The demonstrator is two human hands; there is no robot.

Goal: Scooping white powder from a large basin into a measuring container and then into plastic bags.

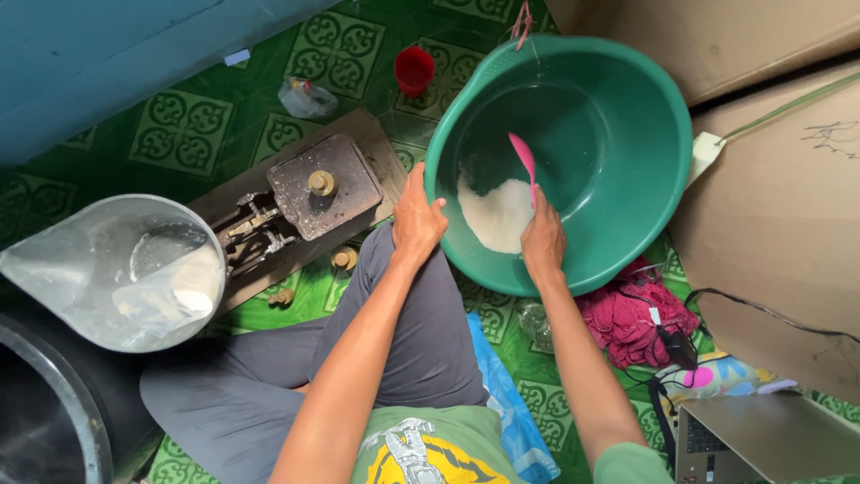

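Observation:
A large green plastic basin is tilted toward me on the green patterned floor, with a heap of white powder in its low side. My left hand grips the basin's near rim. My right hand reaches inside and holds a pink spoon whose blade points up above the powder.
A balance scale on a wooden board lies to the left, beside a clear bag of white powder in a round container. A red cup stands behind. Cardboard boxes stand on the right, with a red cloth and cables near my right arm.

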